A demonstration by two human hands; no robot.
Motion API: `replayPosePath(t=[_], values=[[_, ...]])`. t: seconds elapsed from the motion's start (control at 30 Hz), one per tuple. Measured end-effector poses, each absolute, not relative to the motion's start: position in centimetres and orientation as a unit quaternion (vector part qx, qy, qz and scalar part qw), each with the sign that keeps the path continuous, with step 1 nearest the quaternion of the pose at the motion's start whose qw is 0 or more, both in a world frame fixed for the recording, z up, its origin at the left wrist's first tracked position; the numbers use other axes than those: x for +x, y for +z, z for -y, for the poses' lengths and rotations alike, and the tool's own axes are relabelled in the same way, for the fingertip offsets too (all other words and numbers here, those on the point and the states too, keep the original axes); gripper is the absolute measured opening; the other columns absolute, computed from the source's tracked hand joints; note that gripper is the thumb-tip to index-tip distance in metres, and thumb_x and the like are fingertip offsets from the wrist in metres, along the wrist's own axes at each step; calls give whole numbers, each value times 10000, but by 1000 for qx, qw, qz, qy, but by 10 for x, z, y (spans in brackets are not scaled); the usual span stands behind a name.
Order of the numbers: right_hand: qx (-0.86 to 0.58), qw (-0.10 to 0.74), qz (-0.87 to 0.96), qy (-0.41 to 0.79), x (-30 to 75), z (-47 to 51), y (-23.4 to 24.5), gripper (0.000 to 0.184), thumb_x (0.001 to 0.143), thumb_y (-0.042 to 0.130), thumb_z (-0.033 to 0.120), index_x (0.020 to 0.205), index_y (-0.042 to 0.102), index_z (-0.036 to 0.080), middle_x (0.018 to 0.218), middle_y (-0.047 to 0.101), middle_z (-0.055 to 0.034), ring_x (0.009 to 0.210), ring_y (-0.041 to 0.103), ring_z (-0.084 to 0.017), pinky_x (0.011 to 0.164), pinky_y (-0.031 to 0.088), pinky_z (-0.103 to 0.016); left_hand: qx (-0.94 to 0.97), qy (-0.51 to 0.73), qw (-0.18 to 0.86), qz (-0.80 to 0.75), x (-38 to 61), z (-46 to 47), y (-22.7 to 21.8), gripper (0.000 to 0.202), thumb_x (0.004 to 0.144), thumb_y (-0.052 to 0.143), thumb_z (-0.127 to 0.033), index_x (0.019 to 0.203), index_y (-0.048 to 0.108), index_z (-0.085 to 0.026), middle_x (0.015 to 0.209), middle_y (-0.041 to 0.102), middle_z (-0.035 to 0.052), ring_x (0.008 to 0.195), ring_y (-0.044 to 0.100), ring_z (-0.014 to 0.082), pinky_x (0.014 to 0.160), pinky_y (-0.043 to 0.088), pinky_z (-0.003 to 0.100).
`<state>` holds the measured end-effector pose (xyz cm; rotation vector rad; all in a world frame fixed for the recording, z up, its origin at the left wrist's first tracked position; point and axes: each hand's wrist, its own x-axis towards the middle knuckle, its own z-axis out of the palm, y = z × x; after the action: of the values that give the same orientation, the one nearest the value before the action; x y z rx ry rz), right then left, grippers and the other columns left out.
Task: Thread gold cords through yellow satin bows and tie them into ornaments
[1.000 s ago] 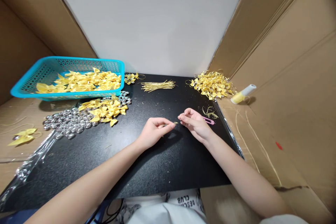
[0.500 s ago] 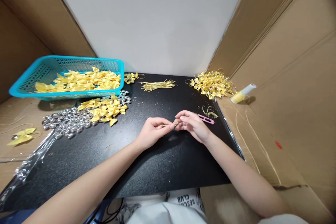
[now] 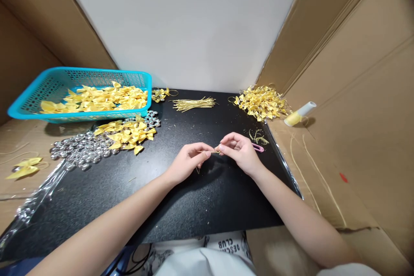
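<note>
Over the middle of the black table, my left hand [image 3: 190, 159] pinches a thin gold cord [image 3: 212, 152] between thumb and fingertips. A bit of the cord hangs below those fingers. My right hand [image 3: 241, 152] faces it, thumb and forefinger pinched on the same cord, so a short stretch spans the two hands. Whatever lies deeper in the fingers is hidden. Just behind my right hand, a pink cutter [image 3: 258, 148] lies partly covered. Farther back is a bundle of cut gold cords [image 3: 193, 103].
A blue basket [image 3: 97, 116] of yellow bows stands at the back left. Before it lie silver beads [image 3: 86, 148] and loose yellow bows [image 3: 131, 136]. Bows with cord loops [image 3: 261, 103] are heaped back right, near a cord spool [image 3: 300, 114] and cord scraps [image 3: 258, 137]. Cardboard walls flank the table.
My right hand's fingers have closed into a pinch on the cord. A cord end now shows below my left hand. The view has shifted slightly.
</note>
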<state>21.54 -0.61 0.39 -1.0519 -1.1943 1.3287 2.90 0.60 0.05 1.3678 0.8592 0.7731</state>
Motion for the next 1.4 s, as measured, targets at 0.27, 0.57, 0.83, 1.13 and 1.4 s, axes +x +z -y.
replayPosePath(t=[0.27,0.57,0.83,1.13,1.4], values=[[-454,501,626,388,212,14,7,124,753,719,278,736,628,196,736,730,-38,678,708,-176,665,567,-302,515,277,715,-384,33,-5,-1,368,742,696,-479,731,681,-112,508,527,-28,429,366,49,442,286,197],[-456,492,641,372,211,13,2,75,775,688,258,759,643,201,753,728,-34,704,706,-178,675,573,-304,532,297,683,-404,34,-4,1,326,705,713,-455,716,677,-132,613,636,-1,427,307,35,417,202,191],[-430,493,721,229,215,14,9,66,776,617,145,756,634,205,778,685,-29,743,640,-167,700,512,-324,569,331,637,-399,33,-6,-1,243,715,722,-387,715,698,-145,631,675,12,554,526,91,550,401,207],[-410,425,797,132,218,14,10,86,766,623,153,801,667,218,827,639,-39,804,561,-189,751,468,-356,595,314,619,-404,31,-5,-2,249,733,717,-370,716,718,-122,612,655,14,535,510,85,541,382,204],[-409,401,812,111,222,12,7,53,807,643,185,802,687,213,820,654,-33,806,558,-183,746,421,-354,605,301,600,-428,31,-6,-2,313,728,703,-423,732,710,-110,533,559,-10,450,382,65,445,267,199]])
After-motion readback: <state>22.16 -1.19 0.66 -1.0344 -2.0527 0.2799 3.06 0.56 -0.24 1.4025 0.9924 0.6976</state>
